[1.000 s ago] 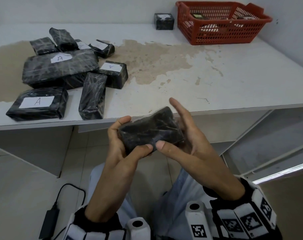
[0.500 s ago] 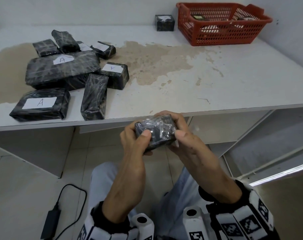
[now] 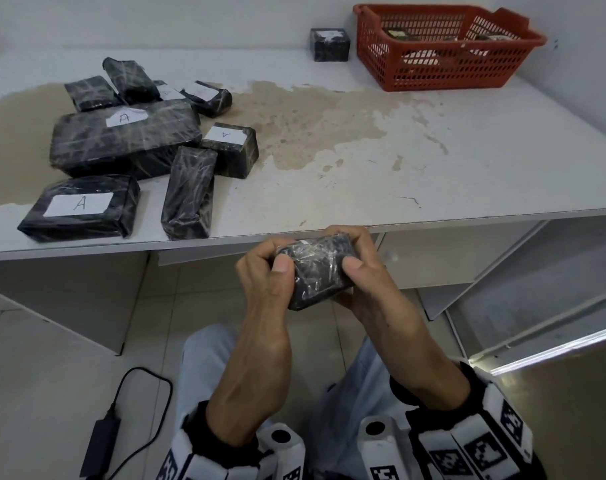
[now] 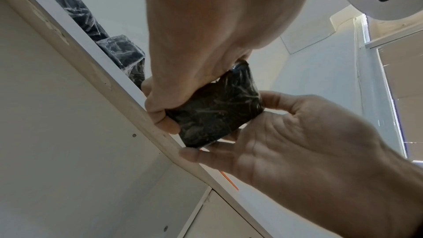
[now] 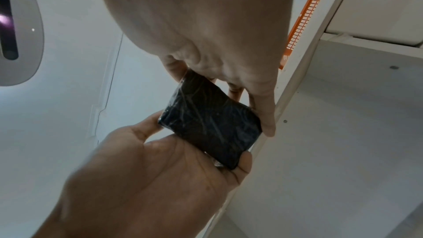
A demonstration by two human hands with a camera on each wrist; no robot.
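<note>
Black parcel (image 3: 318,271) between left grip (image 3: 261,282), right grip (image 3: 363,277), thumbs on top

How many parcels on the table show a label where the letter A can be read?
3: the large flat parcel, the small parcel right of it, and the front-left parcel. Two labels further back are too blurred to read; others may face down.

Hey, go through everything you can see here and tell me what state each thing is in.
small wrapped parcel, held up, gripped at both ends.
left hand, fingers curled round the parcel's left end.
right hand, fingers curled round its right end.
table, surface stained.
red basket, upright on the table, some items inside.
parcel pile, lying wrapped on the table, several labelled A.
</note>
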